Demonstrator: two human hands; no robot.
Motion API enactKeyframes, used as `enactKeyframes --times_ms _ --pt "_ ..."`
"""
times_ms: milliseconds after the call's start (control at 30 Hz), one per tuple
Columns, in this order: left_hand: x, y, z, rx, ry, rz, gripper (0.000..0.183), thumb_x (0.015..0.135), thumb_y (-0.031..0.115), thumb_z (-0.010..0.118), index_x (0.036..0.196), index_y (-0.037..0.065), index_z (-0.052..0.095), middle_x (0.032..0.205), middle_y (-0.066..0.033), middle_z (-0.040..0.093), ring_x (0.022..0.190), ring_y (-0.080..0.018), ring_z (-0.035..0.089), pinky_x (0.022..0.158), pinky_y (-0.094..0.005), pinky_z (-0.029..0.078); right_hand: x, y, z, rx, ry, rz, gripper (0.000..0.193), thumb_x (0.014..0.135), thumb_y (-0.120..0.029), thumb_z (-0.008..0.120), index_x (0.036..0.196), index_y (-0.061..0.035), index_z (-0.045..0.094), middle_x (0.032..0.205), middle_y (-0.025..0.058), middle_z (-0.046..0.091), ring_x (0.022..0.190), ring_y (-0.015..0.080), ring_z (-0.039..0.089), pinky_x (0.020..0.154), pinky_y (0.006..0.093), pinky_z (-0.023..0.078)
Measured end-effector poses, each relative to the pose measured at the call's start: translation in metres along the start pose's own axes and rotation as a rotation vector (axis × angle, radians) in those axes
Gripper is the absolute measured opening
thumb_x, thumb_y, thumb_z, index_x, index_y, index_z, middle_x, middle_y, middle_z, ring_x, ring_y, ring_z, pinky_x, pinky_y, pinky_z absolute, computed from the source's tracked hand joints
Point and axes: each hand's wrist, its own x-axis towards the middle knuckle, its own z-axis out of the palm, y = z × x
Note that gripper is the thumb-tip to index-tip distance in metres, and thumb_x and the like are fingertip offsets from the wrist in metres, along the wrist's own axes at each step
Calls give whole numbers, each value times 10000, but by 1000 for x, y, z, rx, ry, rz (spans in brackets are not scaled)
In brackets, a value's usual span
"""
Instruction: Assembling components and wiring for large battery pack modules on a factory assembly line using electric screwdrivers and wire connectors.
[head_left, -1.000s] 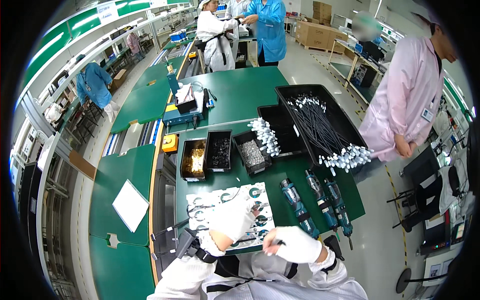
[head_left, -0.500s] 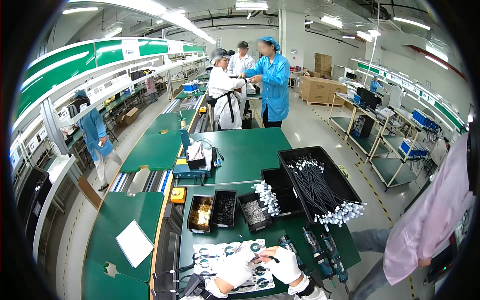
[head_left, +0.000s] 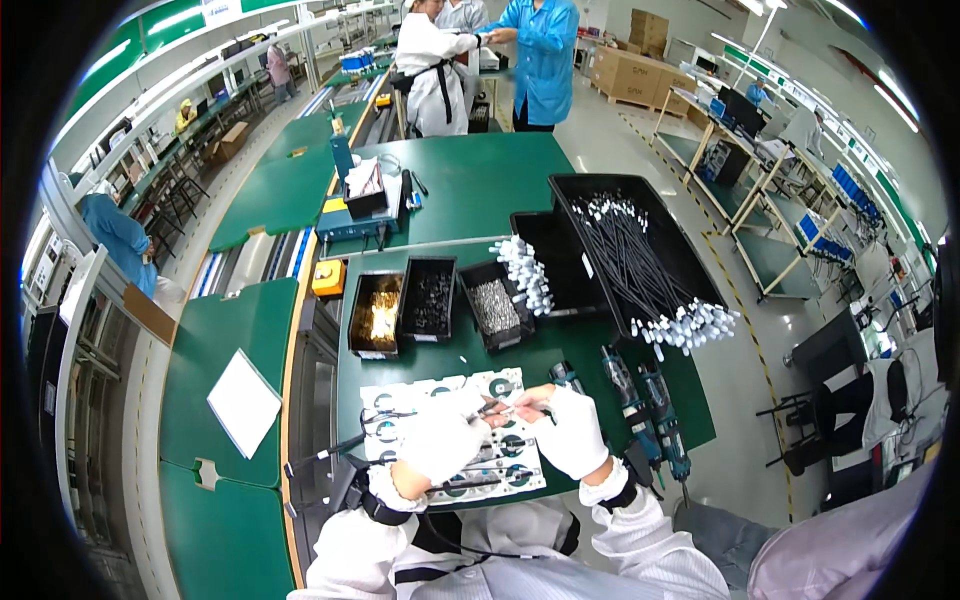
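Both my hands, in white gloves with bare fingertips, meet over a white fixture board (head_left: 376,393) that holds round dark parts and black cables. My left hand (head_left: 447,432) is closed, its fingertips pinching a short dark stretch of black cable (head_left: 489,406). Close on its right, my right hand (head_left: 566,430) pinches a small whitish piece, apparently the cable's end; fingers partly hide it. More black cables run off the board's left side. Just beyond the board stand black bins of brass-coloured parts (head_left: 379,314), small black parts (head_left: 432,303) and silver parts (head_left: 495,306).
A large black tray (head_left: 572,200) of white-tipped black cables (head_left: 625,245) stands at right, beside a bundle of white-tipped pieces (head_left: 523,275). Several teal-and-black power screwdrivers (head_left: 632,405) lie by my right hand. White paper (head_left: 244,403) rests on the left bench. A person in pink is close at lower right.
The view has tilted down and shifted. My hands have drawn slightly apart, and the black cable end that stuck out past my right fingers no longer shows there.
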Motion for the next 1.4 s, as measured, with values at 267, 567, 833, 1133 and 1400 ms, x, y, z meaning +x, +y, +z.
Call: enactKeyframes --times_ms 267,567,833,1133,1400 --pt "-10 -8 -5 -113 46 30 277 927 328 720 1056 88 771 903 -140 713 796 -313 673 721 -387 524 -10 14 10 248 14 57 97 932 39 694 1023 64 672 967 135 734 915 188 720 849 313 579" --pt "-18 -14 0 92 178 154 267 915 350 733 1005 108 801 877 -124 718 763 -296 668 686 -385 513 -10 1 4 -92 12 -276 138 871 52 727 1001 7 724 971 161 770 867 230 759 772 304 596" --pt "-14 -10 -1 -135 84 109 279 929 341 716 1032 95 796 899 -125 733 773 -279 689 702 -365 535 -10 3 5 -122 66 -231 180 845 52 742 1013 -11 753 923 147 762 797 239 744 721 311 586" --pt "-8 -12 -2 -115 114 94 288 956 345 685 1071 100 785 890 -120 745 765 -254 699 709 -345 537 3 -4 -4 -403 26 -517 266 768 30 745 1024 -40 752 981 131 733 841 286 710 718 349 574" --pt "-11 -15 -5 -160 44 37 387 982 432 640 1006 71 778 881 -126 735 803 -253 673 751 -365 508 0 8 -1 -217 -68 -419 275 793 -42 784 1067 -51 771 1011 93 725 822 241 715 716 320 585"
